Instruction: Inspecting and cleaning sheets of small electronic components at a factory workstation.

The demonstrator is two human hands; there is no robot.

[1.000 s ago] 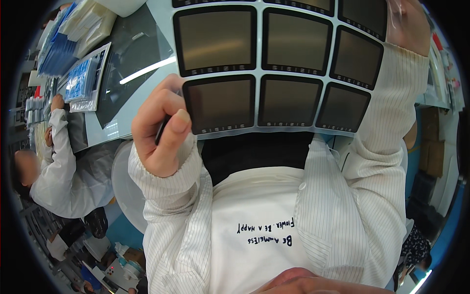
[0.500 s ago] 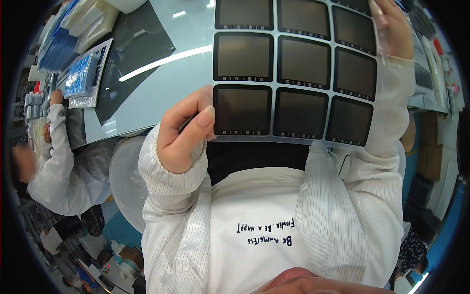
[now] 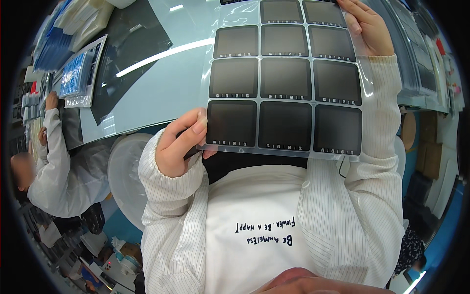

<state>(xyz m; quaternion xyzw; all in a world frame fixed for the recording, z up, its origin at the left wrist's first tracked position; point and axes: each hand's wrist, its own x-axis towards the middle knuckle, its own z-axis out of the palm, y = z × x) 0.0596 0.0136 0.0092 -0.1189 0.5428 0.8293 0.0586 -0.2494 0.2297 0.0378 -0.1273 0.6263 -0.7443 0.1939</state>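
Observation:
Between my hands is a clear plastic sheet (image 3: 285, 78) bearing rows of dark rectangular panels, each with a black border and small light marks along its lower edge. My left hand (image 3: 182, 137) pinches its near left corner between thumb and fingers. At the far right edge, my right hand (image 3: 368, 27) grips the sheet, fingers closed on its rim. The sheet is held up over the front of the table, tilted, and its far end runs out of the picture at the top.
A glass-topped table (image 3: 147, 98) lies beyond, with a dark sheet (image 3: 128, 54) on it. At left are stacked films (image 3: 54, 36) and a blue packet (image 3: 77, 74). More panel sheets (image 3: 413, 44) lie at right. A co-worker in a white coat (image 3: 63, 171) sits at left beside a round stool (image 3: 128, 179).
The sheet has dropped away from my head and tilted, so more rows of panels show. My left hand has moved slightly down and left; my right hand has shifted left.

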